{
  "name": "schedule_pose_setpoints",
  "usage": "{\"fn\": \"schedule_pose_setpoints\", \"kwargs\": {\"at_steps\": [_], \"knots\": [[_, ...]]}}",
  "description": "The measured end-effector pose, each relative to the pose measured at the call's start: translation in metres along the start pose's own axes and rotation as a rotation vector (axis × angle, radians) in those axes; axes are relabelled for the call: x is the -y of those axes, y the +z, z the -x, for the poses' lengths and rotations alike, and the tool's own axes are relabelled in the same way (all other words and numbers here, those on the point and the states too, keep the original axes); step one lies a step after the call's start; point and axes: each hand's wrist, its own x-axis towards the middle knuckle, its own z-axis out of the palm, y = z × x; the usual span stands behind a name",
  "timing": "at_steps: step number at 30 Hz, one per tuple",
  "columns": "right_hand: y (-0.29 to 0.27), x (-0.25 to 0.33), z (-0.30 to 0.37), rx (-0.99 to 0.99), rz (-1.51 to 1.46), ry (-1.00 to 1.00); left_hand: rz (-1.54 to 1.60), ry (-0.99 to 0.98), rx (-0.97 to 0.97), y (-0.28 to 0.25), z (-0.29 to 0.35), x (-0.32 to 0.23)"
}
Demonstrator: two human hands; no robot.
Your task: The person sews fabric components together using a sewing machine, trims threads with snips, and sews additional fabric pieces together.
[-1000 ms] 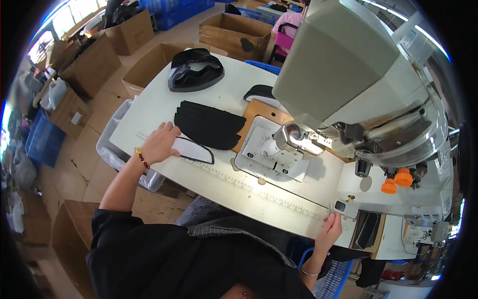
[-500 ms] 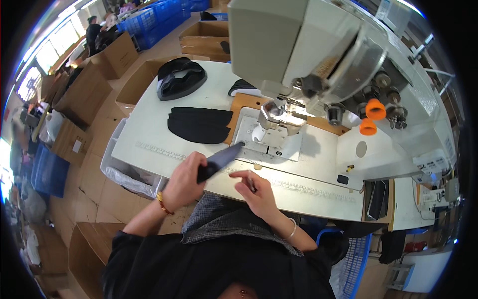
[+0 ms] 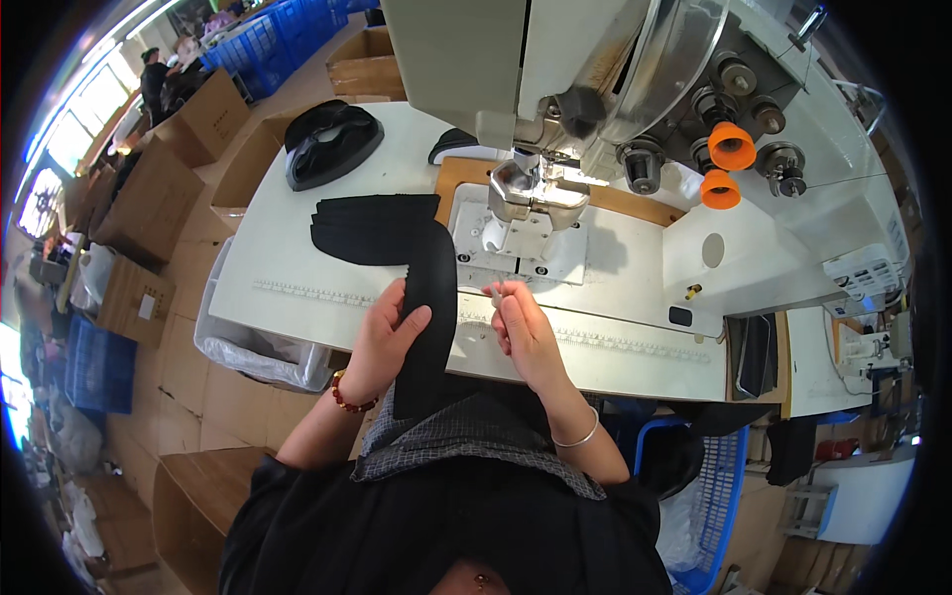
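My left hand (image 3: 385, 342) grips a long curved black fabric panel (image 3: 432, 297) along its left edge, thumb on top. The panel stands nearly lengthwise over the table's front edge, its lower end over my lap. Close to its right side, my right hand (image 3: 526, 337) is closed in a pinch. A small greyish tip shows at those fingers, too small to name. Beyond my left hand lies a fanned stack of black panels (image 3: 362, 228), partly overlapped by the held one. The presser foot (image 3: 516, 233) of a sewing machine (image 3: 456, 59) is ahead of my hands.
A pile of curved black moulded pieces (image 3: 332, 144) rests at the table's far left. A ruler strip (image 3: 635, 347) runs along the front of the white table (image 3: 258, 253). A lined bin (image 3: 263, 347) stands at left, a blue basket (image 3: 719, 496) at lower right.
My left hand has turned the panel from a slanted, edge-on pose to nearly upright, its broad face showing. My right hand has risen slightly and closed into a pinch. The view has shifted somewhat.
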Motion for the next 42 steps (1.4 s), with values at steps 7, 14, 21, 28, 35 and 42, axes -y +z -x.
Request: {"fn": "schedule_pose_setpoints", "kwargs": {"at_steps": [7, 14, 21, 28, 35, 42], "knots": [[0.004, -0.003, 0.023, 0.122, -0.176, 0.170, -0.163, 0.223, -0.105, 0.009, -0.001, 0.002], [0.014, 0.013, 0.026, 0.257, -0.468, 0.294, -0.354, 0.285, -0.115, 0.009, 0.001, -0.001], [0.007, -0.003, 0.025, 0.256, -0.537, 0.290, -0.401, 0.238, -0.075, 0.009, 0.007, -0.007], [0.013, 0.005, 0.027, 0.330, -0.632, 0.302, -0.296, 0.233, -0.042, 0.005, 0.006, -0.009], [0.015, 0.002, 0.031, 0.314, -0.617, 0.310, -0.310, 0.198, -0.040, 0.004, 0.008, -0.011], [0.016, 0.010, 0.031, 0.309, -0.587, 0.293, -0.323, 0.224, -0.037, 0.004, 0.011, -0.013]]}}
